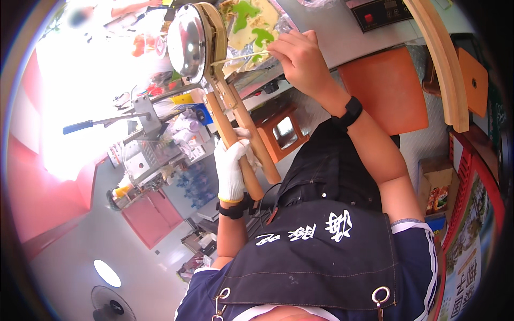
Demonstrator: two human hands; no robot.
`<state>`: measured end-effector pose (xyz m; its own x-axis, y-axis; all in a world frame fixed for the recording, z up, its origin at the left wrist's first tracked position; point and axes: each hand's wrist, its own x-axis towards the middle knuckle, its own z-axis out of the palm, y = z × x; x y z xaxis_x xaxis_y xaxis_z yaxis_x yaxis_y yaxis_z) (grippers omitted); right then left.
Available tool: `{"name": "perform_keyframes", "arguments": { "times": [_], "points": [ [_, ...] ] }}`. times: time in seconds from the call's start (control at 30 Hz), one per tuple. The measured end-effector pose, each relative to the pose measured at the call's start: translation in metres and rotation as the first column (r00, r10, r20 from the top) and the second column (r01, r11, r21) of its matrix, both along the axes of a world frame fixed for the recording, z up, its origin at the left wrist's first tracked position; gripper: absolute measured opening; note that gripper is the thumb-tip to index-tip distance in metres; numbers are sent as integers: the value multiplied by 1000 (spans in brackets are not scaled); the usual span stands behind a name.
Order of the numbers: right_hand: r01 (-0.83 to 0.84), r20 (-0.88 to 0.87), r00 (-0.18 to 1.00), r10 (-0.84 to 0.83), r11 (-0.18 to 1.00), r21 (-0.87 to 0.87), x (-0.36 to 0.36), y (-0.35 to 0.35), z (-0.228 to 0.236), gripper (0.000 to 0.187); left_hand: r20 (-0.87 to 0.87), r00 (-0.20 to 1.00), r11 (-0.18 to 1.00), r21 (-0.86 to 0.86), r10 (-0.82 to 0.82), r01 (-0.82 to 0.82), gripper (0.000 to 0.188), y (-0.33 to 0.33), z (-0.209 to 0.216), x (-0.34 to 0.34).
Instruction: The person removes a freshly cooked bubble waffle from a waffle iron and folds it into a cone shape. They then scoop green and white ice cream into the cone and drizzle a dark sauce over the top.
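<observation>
Left hand (232,166): grips a handle (220,119)
Right hand (301,58): pinches stick (241,57)
Gap: between right hand and pan (186,45) edge
Pan: round, shiny

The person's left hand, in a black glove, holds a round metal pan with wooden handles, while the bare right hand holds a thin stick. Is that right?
Not quite: the glove is white, as the head view shows. The left hand does hold the round metal pan, and the bare right hand holds the thin stick.
</observation>
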<state>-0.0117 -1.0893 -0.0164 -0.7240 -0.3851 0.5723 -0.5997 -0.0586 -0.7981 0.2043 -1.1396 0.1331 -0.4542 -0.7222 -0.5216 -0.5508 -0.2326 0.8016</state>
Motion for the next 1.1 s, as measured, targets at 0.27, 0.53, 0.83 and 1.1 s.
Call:
{"name": "perform_keyframes", "arguments": {
  "times": [0.27,0.53,0.83,1.1],
  "points": [
    [-68,87,994,73,996,-58,5,-15,-4,10,60,998,998,-61,4,-1,23,4,-2,-5],
    [13,-183,983,28,976,216,3,-7,22,10,94,995,1000,-18,-20,22,27,6,12,-11],
    [37,-78,996,-34,999,38,3,5,22,8,-30,998,999,3,-50,50,34,4,9,-4],
    [37,31,999,-37,999,-4,2,-6,5,10,-132,990,998,20,-48,51,28,4,-4,0]
  ]
}}
